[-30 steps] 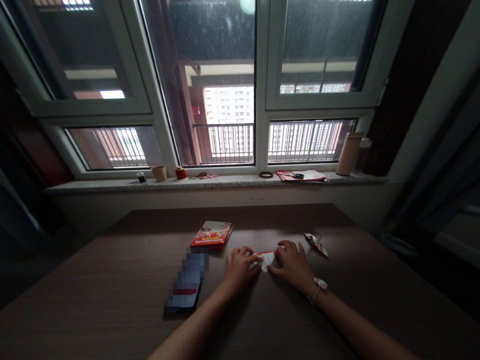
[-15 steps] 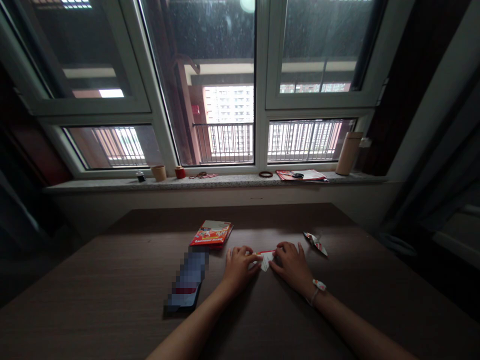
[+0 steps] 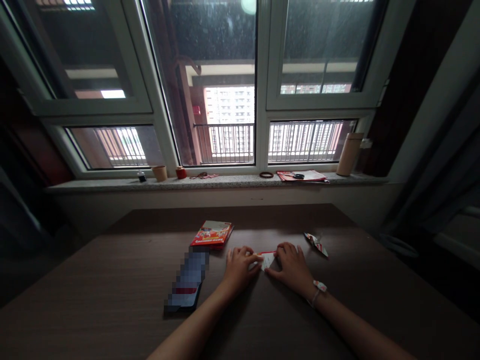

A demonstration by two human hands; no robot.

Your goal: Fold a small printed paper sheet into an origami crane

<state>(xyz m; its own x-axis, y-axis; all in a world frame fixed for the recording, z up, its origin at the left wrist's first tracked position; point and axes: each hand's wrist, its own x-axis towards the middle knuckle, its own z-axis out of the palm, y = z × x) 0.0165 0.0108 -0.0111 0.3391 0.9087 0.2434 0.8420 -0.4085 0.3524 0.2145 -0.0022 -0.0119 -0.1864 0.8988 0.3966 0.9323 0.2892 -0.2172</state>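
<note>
A small folded piece of paper [image 3: 267,261], white with a red upper edge, lies on the brown table between my hands. My left hand [image 3: 240,267] has its thumb and forefinger closed on the paper's left side. On the right side, the fingers of my right hand [image 3: 292,265] press the paper's edge, with the thumb at its lower tip. Part of the paper is hidden under my fingers. Beyond my right hand rests a folded paper shape [image 3: 317,245] with red and white patterns.
Left of my hands lie a stack of red printed leaflets [image 3: 212,235] and a phone [image 3: 187,277] with a blurred screen. The windowsill [image 3: 228,181] holds a tan cup [image 3: 159,173], a red jar [image 3: 181,173], scissors [image 3: 299,176] on papers and a tan flask [image 3: 349,154].
My right thumb has moved slightly left and down, to the paper's lower tip. My left hand stays in nearly the same place on the paper.
</note>
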